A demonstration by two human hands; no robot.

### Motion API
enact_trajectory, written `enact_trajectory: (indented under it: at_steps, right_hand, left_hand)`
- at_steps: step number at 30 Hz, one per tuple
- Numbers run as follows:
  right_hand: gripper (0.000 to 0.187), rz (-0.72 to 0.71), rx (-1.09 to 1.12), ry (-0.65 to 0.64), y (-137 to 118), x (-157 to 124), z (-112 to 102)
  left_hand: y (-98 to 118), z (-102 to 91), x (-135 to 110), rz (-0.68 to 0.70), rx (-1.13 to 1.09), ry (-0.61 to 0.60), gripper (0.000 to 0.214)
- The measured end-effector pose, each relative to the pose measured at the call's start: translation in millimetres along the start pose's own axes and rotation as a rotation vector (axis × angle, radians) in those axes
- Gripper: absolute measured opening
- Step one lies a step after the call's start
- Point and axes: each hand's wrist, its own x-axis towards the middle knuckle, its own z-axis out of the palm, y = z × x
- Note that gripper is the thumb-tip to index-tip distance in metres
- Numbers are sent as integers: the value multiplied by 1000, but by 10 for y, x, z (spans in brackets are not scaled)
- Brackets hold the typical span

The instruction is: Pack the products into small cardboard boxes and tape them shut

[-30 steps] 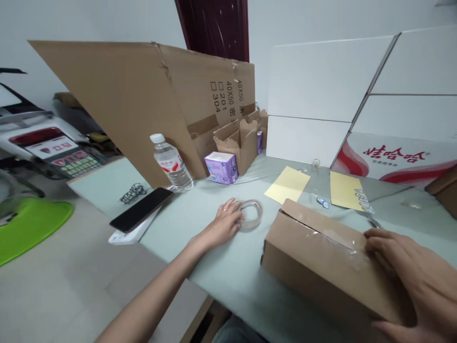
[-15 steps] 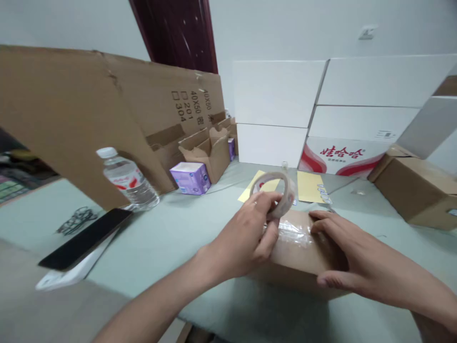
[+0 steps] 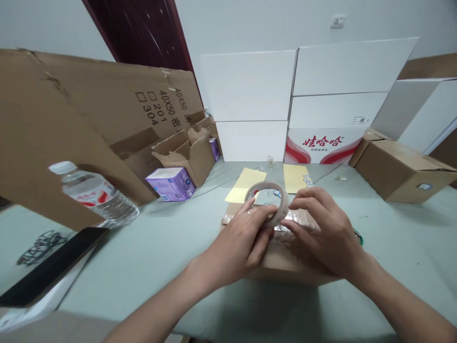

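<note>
My left hand [image 3: 246,238] is closed around the near side of a roll of clear tape [image 3: 283,197], which stands upright above a small cardboard box [image 3: 289,262]. My right hand [image 3: 324,233] is at the roll's right side, over the box. Its thumb and curled fingers are apart, with the fingertips at or very close to the roll's edge; I cannot tell whether they touch. Shiny clear tape [image 3: 303,218] runs across the box top. Both hands hide much of the box.
Yellow paper sheets [image 3: 246,185] lie beyond the box. To the left are a purple carton [image 3: 171,184], an open cardboard box [image 3: 194,155], a water bottle [image 3: 96,193] and a black phone-like slab [image 3: 53,267]. White boxes [image 3: 250,88] stand behind; a brown box [image 3: 403,164] sits right.
My right hand has left the box's right side and moved up to the tape roll. My left hand still holds the roll, now lower over the box. The view has swung right.
</note>
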Motion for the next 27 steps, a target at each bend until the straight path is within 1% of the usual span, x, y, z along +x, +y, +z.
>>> enact_trajectory:
  at_steps: [2, 5, 7, 8, 9, 10, 11, 12, 13, 14, 16, 18, 20, 22, 23, 27]
  right_hand:
    - [8, 2, 35, -1, -16, 10, -11]
    - [12, 14, 105, -20, -40, 27, -38]
    - [13, 31, 129, -20, -31, 40, -56]
    - [12, 42, 125, -8, -15, 47, -66]
    - [12, 55, 114, 12, 10, 55, -75]
    - [12, 70, 100, 38, 40, 64, -85]
    - [12, 86, 86, 64, 72, 72, -96]
    - [12, 101, 76, 88, 103, 79, -106]
    - [12, 114, 69, 110, 128, 86, -115]
    - [13, 124, 64, 126, 144, 91, -124]
    - [13, 132, 49, 148, 142, 94, -136]
    - [12, 116, 22, 174, 100, 87, -142]
    - [12, 67, -20, 198, 43, 71, -145]
    - [14, 6, -56, 215, -8, 50, -143]
    - [14, -20, -64, 216, -27, 40, -141]
    - [15, -106, -16, 157, -62, 13, -134]
  left_hand:
    - [-6, 7, 7, 33, 13, -1, 31]
    - [-19, 16, 4, 83, 14, -1, 32]
    - [-28, 21, -6, 102, 12, 63, 31]
    - [-33, 23, -13, 80, 13, 133, 29]
    - [-37, 23, -19, 31, 8, 219, 29]
    - [-42, 19, -24, -45, -10, 289, 28]
    - [-46, 10, -27, -139, -42, 317, 26]
    - [-49, -5, -27, -226, -81, 294, 20]
    - [-51, -26, -25, -288, -123, 226, 12]
    - [-48, -51, -20, -320, -165, 132, 16]
    - [-31, -108, -5, -322, -254, -21, 36]
    - [2, -152, 12, -318, -393, -79, 49]
    - [38, -162, 34, -363, -556, -96, 53]
    - [66, -134, 64, -421, -706, -64, 51]
    - [75, -108, 83, -451, -773, -21, 48]
    - [81, 6, 163, -574, -1043, 220, 38]
